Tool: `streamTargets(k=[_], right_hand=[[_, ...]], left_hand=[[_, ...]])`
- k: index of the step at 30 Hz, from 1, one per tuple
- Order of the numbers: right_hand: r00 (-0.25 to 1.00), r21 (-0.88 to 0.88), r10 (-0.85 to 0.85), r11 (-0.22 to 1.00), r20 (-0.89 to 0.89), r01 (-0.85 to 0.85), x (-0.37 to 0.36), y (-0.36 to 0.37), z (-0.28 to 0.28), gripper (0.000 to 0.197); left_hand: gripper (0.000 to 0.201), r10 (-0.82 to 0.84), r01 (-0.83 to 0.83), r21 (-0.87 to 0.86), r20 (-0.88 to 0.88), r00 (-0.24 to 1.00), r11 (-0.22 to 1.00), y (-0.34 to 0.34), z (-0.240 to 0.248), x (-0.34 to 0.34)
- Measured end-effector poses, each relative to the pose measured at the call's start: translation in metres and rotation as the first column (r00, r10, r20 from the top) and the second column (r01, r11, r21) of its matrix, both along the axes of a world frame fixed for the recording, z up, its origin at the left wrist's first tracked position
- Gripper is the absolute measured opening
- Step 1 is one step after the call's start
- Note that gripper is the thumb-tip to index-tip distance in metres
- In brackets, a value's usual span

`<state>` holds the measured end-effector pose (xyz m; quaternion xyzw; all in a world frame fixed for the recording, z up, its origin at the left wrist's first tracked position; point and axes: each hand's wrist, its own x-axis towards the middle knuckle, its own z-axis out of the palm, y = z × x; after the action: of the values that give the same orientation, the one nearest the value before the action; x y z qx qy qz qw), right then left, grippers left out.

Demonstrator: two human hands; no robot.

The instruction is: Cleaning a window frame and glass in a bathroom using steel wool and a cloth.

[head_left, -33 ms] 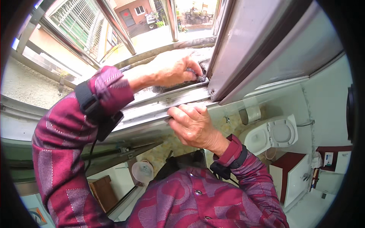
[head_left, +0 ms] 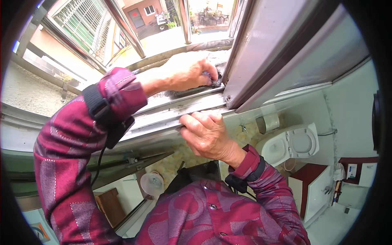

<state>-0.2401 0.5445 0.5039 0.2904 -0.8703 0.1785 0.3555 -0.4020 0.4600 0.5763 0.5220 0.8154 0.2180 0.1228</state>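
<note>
My left hand [head_left: 188,73] reaches over the window track to the outer ledge [head_left: 218,57]. Its fingers are closed round a shiny, silvery steel wool scrubber [head_left: 215,83], mostly hidden by the fingers. The scrubber sits low at the corner where the metal window track [head_left: 179,107] meets the sliding window sash [head_left: 261,53]. Nearer to me, my right hand [head_left: 206,136] has its fingers curled over the inner edge of the window frame, gripping it. Dark grime shows along the ledge near the left hand.
Metal security bars [head_left: 124,26] stand outside the window, with a courtyard below. Inside, a toilet [head_left: 288,145] with its lid up is at the right, beside a red-topped cabinet [head_left: 308,179]. A whitish bucket [head_left: 152,184] stands on the floor at lower left.
My left wrist and sleeve have shifted slightly to the right, while the fingers stay at the track corner with the scrubber. My right hand keeps its place on the frame.
</note>
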Motion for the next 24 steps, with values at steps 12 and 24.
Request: streamTargets(k=[12,24], right_hand=[[0.996,0.063,-0.054,0.996,-0.075,0.058,-0.007,-0.004,-0.011,0.014],[0.997,0.102,0.006,0.995,-0.082,0.002,-0.007,-0.005,-0.006,0.017]], left_hand=[[0.018,-0.115,0.122,-0.033,0.165,0.980,0.992,0.012,-0.003,-0.015],[0.017,0.033,-0.027,-0.053,0.134,0.990,0.998,-0.027,0.054,0.008]])
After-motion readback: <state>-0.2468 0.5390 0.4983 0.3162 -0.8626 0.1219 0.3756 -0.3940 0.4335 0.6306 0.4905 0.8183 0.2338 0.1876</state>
